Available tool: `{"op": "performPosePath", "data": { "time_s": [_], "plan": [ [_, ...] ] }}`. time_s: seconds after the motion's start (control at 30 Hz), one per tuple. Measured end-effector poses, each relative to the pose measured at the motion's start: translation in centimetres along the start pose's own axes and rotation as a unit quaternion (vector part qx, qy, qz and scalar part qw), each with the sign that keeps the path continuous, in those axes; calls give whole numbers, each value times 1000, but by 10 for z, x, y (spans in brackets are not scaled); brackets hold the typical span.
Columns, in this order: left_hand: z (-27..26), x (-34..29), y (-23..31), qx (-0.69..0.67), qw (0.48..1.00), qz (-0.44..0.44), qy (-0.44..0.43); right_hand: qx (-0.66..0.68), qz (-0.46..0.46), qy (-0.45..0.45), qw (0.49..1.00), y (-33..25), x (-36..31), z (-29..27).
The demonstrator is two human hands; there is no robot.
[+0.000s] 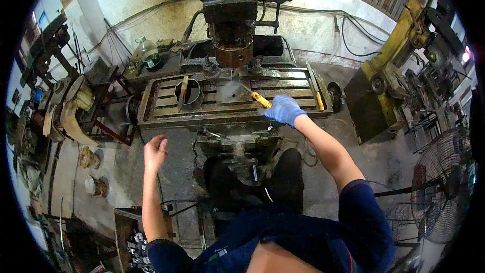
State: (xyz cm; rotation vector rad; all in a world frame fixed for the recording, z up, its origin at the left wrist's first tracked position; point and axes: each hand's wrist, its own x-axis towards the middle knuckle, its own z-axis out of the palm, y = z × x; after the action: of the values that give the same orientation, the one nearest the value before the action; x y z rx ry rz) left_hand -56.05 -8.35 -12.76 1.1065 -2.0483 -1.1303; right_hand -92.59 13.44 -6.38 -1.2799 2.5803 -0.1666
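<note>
My right hand [284,110], in a blue glove, is closed around the yellow handle of a thin-shafted tool [261,99]. Its shaft points left toward a grey metal plate [227,92] with a small hole, lying on the slotted machine table [169,116]. The tip is too small to make out. My bare left hand [155,152] hangs left of the table's front edge, fingers loosely bent, thumb apart, nothing visible in it. Left of the plate stands a round dark container [194,100] with a wooden-handled brush-like tool [184,88] across it.
Above the plate hangs the machine's spindle head [232,48]. Another yellow-handled tool [319,101] lies at the table's right end. A large plastic bottle [148,54] stands at the back left. A fan [439,187] is at the right, and two small pots [96,186] sit on the left.
</note>
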Motion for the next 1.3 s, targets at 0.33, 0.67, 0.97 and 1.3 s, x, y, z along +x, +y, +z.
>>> {"op": "performPosePath", "data": {
  "time_s": [0.33,0.67,0.97,1.3],
  "plan": [
    [108,-1,37,-203,951,2,-234,42,13,-25,999,-2,0,1],
    [102,-8,24,-380,897,-126,-190,179,-297,-123,930,-22,-92,23],
    [100,-29,8,-478,849,-164,-158,109,-272,-179,939,-52,-102,50],
    [-103,-165,-19,-93,979,-143,109,186,-287,-207,916,-52,-102,44]
  ]
}}
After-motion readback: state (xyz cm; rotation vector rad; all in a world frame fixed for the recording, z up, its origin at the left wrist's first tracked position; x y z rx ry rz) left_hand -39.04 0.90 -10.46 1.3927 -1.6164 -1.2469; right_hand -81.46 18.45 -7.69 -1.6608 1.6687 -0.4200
